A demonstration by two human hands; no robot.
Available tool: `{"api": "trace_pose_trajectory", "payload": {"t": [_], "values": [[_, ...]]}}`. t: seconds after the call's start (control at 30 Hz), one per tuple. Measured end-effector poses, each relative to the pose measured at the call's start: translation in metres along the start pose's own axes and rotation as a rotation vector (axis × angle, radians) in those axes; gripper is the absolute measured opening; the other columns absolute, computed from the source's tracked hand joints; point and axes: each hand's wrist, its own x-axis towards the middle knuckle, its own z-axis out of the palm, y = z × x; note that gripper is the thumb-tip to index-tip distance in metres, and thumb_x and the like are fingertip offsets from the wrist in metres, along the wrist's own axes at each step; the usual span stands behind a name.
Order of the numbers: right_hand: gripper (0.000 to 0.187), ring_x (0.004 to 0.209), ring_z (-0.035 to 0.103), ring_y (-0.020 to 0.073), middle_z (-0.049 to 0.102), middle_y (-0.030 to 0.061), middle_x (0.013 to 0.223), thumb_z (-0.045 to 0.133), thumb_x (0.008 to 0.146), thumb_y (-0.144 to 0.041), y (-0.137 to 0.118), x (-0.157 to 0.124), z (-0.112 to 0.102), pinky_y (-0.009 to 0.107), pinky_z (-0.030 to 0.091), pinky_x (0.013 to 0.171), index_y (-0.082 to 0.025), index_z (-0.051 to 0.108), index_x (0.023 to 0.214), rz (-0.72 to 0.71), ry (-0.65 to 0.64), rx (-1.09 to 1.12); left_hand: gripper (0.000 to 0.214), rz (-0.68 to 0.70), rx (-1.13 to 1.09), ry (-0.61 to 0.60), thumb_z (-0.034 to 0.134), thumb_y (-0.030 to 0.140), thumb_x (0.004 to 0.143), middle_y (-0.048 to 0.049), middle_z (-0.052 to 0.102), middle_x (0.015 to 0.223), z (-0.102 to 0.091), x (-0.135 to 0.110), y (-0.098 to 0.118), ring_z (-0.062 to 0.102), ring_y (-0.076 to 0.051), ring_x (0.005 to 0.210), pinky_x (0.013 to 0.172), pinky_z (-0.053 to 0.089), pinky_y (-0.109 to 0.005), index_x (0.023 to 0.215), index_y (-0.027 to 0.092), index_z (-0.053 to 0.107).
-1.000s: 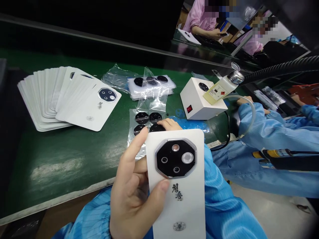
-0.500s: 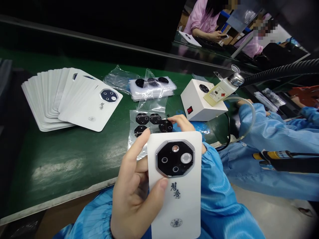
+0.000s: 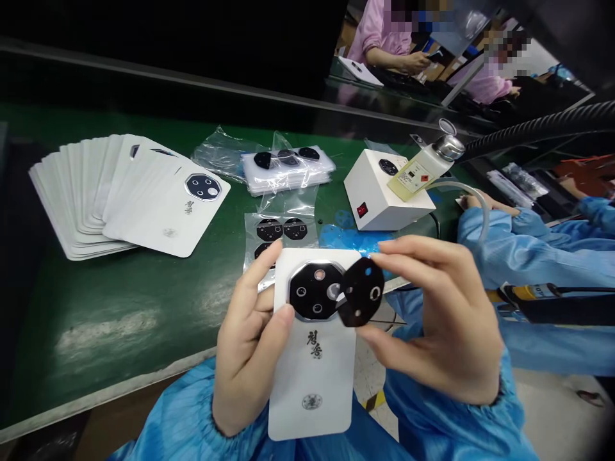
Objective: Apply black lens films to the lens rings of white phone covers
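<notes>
My left hand (image 3: 254,346) grips a white phone back cover (image 3: 312,378) by its left edge, the thumb lying beside the black octagonal camera area. Between the thumb and fingers of my right hand (image 3: 442,314) is a black octagonal camera lens plate (image 3: 362,293) with small holes. It is tilted and overlaps the right side of the cover's camera area; whether the two touch I cannot tell. Behind the cover, a clear film sheet (image 3: 307,238) on the bench carries several more black lens plates (image 3: 295,228), partly hidden by the cover and my left hand.
Fanned white back covers (image 3: 144,211) lie at left. A stack of clear trays (image 3: 288,173) stands at the back. At right, a white box (image 3: 379,192) bears a liquid bottle (image 3: 418,173), near blue film (image 3: 343,237). A co-worker's blue sleeve (image 3: 528,237) is further right.
My right hand has lifted a black lens plate off the film sheet and brought it to the cover's camera area. My left hand has shifted the cover slightly left.
</notes>
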Motion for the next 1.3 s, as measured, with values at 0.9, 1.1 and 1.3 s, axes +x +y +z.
{"api": "trace_pose_trajectory", "payload": {"t": [0.9,1.1,1.3], "values": [[0.034,0.100,0.057,0.0290,0.060,0.0201,0.108,0.062,0.079,-0.020,-0.010,0.008,0.013,0.042,0.051,0.075,-0.003,0.057,0.108,-0.187,-0.201,-0.192,0.042,0.153,0.175,-0.014,0.048,0.025,0.091,0.0056,0.067,0.065,-0.001,0.007,-0.007,0.048,-0.009,0.044,0.041,0.037,-0.020,0.131,0.036,0.044],[0.028,0.098,0.059,0.0272,0.062,0.0174,0.106,0.059,0.082,-0.021,-0.012,0.008,0.013,0.042,0.053,0.073,-0.009,0.057,0.107,-0.174,-0.182,-0.198,0.043,0.148,0.177,-0.013,0.049,0.025,0.090,0.0057,0.066,0.062,-0.001,0.007,-0.007,0.049,-0.011,0.043,0.042,0.037,-0.023,0.132,0.034,0.045],[0.027,0.099,0.059,0.0271,0.061,0.0162,0.106,0.060,0.080,-0.018,-0.012,0.008,0.012,0.043,0.054,0.076,-0.012,0.057,0.107,-0.182,-0.166,-0.166,0.043,0.129,0.125,-0.009,0.051,0.025,0.090,0.0045,0.072,0.083,-0.002,0.005,-0.009,0.067,-0.019,0.077,0.054,0.047,-0.026,0.129,0.041,0.045]]}}
